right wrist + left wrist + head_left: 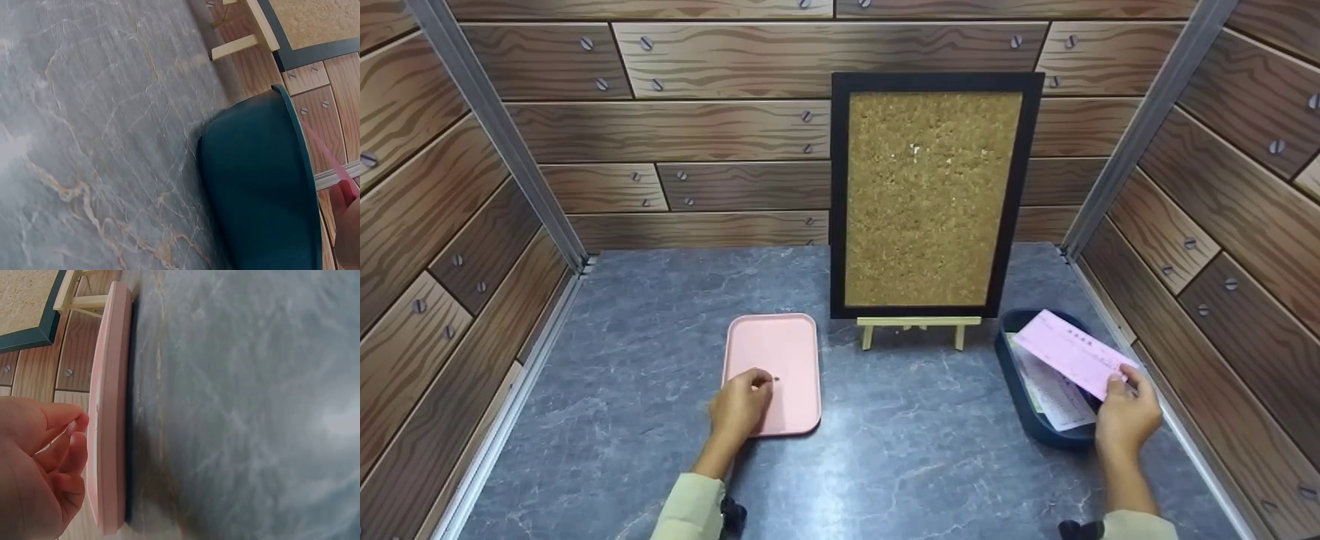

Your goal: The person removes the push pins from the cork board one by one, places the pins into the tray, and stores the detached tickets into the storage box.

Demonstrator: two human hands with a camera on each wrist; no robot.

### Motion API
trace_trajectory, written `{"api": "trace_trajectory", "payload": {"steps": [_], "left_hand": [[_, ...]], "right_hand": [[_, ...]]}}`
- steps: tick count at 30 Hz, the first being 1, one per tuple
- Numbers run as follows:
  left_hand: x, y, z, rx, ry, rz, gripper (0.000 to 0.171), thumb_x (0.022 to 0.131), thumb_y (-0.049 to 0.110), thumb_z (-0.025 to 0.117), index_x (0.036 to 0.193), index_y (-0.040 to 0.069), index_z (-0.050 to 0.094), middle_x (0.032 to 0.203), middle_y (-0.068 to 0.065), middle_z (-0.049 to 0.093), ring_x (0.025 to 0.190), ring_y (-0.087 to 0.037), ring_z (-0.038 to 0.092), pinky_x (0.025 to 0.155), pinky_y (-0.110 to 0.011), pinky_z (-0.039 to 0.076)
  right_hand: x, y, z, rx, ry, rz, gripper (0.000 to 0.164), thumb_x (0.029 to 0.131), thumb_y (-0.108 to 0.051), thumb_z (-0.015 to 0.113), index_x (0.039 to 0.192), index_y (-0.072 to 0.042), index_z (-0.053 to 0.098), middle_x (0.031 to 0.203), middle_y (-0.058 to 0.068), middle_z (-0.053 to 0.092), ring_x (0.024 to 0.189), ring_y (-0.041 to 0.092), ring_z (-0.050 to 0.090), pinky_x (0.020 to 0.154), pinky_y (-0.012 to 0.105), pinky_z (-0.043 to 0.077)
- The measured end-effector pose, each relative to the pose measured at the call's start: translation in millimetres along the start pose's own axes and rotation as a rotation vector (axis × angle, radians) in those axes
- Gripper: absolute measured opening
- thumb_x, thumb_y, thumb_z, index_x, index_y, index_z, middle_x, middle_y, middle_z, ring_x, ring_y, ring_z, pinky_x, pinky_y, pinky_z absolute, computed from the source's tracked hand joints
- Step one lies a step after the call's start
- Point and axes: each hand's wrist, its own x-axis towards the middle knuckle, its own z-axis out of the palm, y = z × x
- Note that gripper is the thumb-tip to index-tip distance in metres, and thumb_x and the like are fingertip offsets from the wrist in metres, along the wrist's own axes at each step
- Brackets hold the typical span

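My right hand (1129, 420) pinches a pink printed paper slip (1072, 352) by its near right corner. The slip is tilted above a dark blue-green bin (1027, 409), where a white printed paper (1061, 397) lies. In the right wrist view, the slip (326, 149) shows edge-on beyond the bin's wall (259, 185). My left hand (740, 405) is over a pink tray (772, 341), its thumb and index fingertips together. A tiny dark speck (777, 379) shows right beside those fingertips; whether they hold something small cannot be seen. In the left wrist view, the hand (42, 467) is beside the tray's edge (115, 410).
A black-framed cork board (934, 202) stands on a small wooden easel (919, 322) at the back, between tray and bin. Grey marble-patterned table (885, 450) lies below. Wood-print walls (720, 127) with metal corner posts enclose the back and both sides.
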Motion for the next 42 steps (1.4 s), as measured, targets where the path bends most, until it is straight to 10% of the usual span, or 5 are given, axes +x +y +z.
{"api": "trace_trajectory", "payload": {"steps": [17, 23, 31, 38, 42], "left_hand": [[-2.1, -4.1, 9.2, 0.046, -0.021, 0.027, 0.005, 0.088, 0.02, 0.072, 0.086, 0.021, 0.077, 0.096, 0.0, 0.077, 0.089, -0.023, 0.072, 0.077, -0.051, 0.05], [-2.8, -2.1, 10.8, 0.036, -0.036, 0.021, 0.006, 0.088, 0.019, 0.072, 0.085, 0.021, 0.077, 0.1, 0.0, 0.078, 0.094, -0.023, 0.072, 0.081, -0.054, 0.05], [-3.9, -2.5, 9.4, 0.038, -0.043, 0.005, 0.006, 0.086, 0.02, 0.072, 0.087, 0.021, 0.077, 0.096, 0.001, 0.077, 0.093, -0.023, 0.072, 0.081, -0.054, 0.05], [-2.7, -1.4, 6.5, 0.032, -0.049, -0.013, 0.005, 0.088, 0.023, 0.072, 0.087, 0.022, 0.077, 0.097, 0.0, 0.077, 0.094, -0.023, 0.072, 0.082, -0.054, 0.05], [-4.2, -0.5, 4.7, 0.017, -0.042, -0.013, 0.008, 0.09, 0.025, 0.07, 0.087, 0.023, 0.077, 0.095, 0.002, 0.077, 0.093, -0.022, 0.072, 0.083, -0.053, 0.05]], "right_hand": [[2, 4, 12, -0.154, 0.0, -0.084, 0.027, 0.094, -0.001, 0.057, 0.118, 0.008, 0.067, 0.112, 0.03, 0.068, 0.091, 0.018, 0.054, 0.077, 0.018, 0.036], [0, 3, 12, -0.213, -0.055, -0.069, 0.028, 0.096, -0.007, 0.058, 0.119, 0.004, 0.067, 0.109, 0.029, 0.067, 0.091, 0.026, 0.055, 0.077, 0.033, 0.038], [-2, 4, 6, -0.209, -0.074, -0.081, 0.028, 0.097, -0.017, 0.058, 0.114, 0.002, 0.07, 0.104, 0.024, 0.068, 0.073, -0.01, 0.043, 0.075, 0.026, 0.039], [-4, 4, -3, -0.268, -0.075, -0.019, 0.039, 0.099, -0.032, 0.049, 0.116, -0.004, 0.07, 0.11, 0.022, 0.07, 0.098, 0.032, 0.063, 0.078, 0.041, 0.039], [-2, 0, -10, -0.281, -0.052, 0.037, 0.04, 0.099, -0.038, 0.048, 0.115, -0.009, 0.071, 0.069, -0.014, 0.067, 0.072, 0.003, 0.059, 0.072, 0.039, 0.037]]}}
